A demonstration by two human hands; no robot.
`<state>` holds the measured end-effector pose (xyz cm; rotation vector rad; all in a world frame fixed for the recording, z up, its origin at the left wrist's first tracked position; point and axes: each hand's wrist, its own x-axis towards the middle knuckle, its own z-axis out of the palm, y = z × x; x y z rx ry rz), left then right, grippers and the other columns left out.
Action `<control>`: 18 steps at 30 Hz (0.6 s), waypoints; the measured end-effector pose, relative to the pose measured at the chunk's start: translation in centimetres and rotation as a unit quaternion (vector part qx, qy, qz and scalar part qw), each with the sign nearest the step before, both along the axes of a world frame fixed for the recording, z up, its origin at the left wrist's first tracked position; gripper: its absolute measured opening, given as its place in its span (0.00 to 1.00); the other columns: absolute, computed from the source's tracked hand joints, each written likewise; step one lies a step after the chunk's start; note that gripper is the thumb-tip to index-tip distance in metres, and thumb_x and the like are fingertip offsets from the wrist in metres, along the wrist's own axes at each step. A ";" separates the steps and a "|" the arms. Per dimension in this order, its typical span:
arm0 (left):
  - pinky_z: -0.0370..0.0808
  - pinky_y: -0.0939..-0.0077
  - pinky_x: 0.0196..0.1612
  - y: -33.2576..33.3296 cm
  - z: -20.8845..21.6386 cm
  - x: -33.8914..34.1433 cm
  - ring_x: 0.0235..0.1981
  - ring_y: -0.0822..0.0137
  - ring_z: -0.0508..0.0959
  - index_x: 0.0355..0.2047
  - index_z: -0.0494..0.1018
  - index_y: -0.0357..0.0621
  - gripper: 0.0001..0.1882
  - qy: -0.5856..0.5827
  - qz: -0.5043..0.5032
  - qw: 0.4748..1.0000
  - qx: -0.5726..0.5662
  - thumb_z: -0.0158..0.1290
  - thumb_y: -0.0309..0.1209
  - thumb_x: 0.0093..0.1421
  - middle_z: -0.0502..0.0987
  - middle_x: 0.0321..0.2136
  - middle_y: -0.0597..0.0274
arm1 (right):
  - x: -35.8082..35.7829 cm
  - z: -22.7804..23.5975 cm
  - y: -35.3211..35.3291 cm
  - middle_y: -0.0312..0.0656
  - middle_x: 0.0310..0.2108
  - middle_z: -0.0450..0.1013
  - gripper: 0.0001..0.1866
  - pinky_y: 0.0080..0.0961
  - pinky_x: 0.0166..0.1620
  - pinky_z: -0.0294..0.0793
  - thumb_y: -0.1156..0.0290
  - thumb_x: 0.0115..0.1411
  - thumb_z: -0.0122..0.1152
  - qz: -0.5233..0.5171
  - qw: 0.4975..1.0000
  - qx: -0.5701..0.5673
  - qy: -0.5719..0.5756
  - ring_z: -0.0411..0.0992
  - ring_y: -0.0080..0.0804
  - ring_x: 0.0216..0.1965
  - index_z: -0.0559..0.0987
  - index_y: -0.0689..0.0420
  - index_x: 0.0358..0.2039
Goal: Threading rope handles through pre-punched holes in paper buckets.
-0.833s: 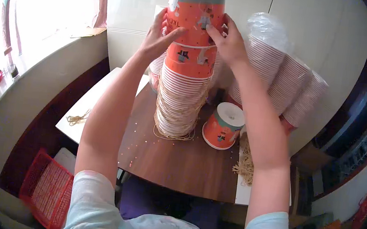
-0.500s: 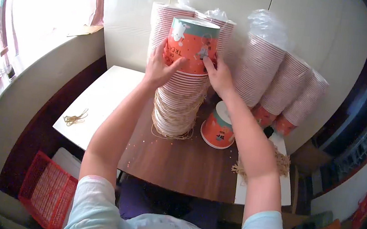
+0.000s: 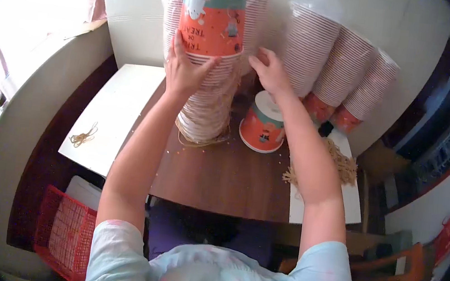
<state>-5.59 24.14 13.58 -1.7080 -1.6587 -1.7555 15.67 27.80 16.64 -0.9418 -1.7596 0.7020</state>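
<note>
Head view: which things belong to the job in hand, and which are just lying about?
Likely part of the job:
upturned nested paper buckets, left hand against them, right hand apart
tan cords around the stack
lone upturned bucket
loose cord bundles
bagged bucket stacks, probably

Apparently just lying about:
red plastic basket
wooden chair

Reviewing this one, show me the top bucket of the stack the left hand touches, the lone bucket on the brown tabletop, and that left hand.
Top bucket [image 3: 212, 26], head view: its printed orange side.
Lone bucket [image 3: 262, 128], head view: its orange side.
Left hand [image 3: 184, 75], head view: the back of the hand.
</note>
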 end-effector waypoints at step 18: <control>0.72 0.71 0.40 -7.4 -14.7 8.9 0.39 0.63 0.76 0.50 0.65 0.34 0.26 -0.322 -0.320 0.838 -0.302 0.55 0.40 0.58 0.74 0.41 0.55 | 11.3 -7.6 -4.1 0.45 0.30 0.76 0.14 0.27 0.37 0.72 0.68 0.50 0.67 -0.142 0.961 0.124 -0.200 0.75 0.32 0.33 0.76 0.63 0.33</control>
